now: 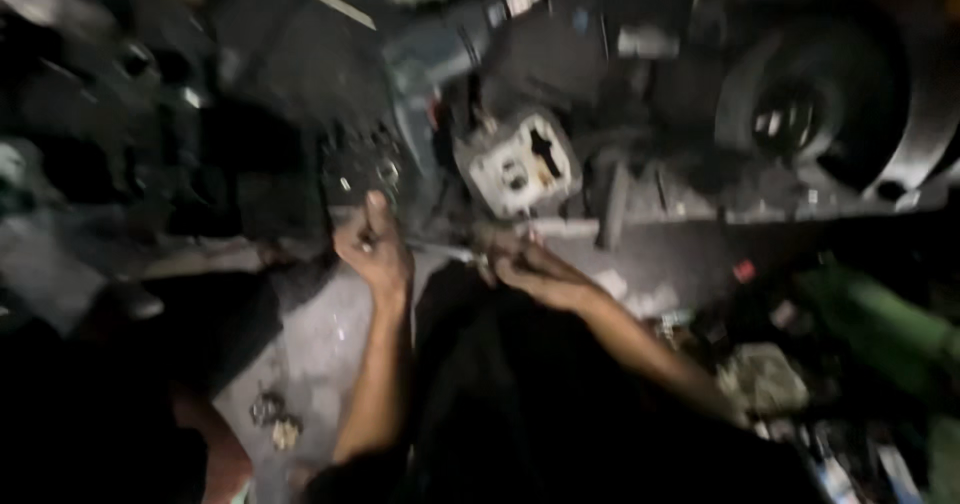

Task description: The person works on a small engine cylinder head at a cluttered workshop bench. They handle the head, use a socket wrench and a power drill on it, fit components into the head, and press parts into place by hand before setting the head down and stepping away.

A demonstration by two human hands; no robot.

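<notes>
Left hand (375,249): grip clenched on something small, unclear in the blur.
Right hand (535,269): grip unclear, fingers at a thin metal rod (450,252).
Engine block (520,164): just beyond both hands.

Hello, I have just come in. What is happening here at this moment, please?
A person works with two bare hands low over a dark, cluttered floor. The left hand is raised with its thumb up against a dark metal part. The right hand pinches the end of a thin metal tool just below a pale engine block. A tyre lies at the upper right. The picture is blurred, so finer detail is unclear.
</notes>
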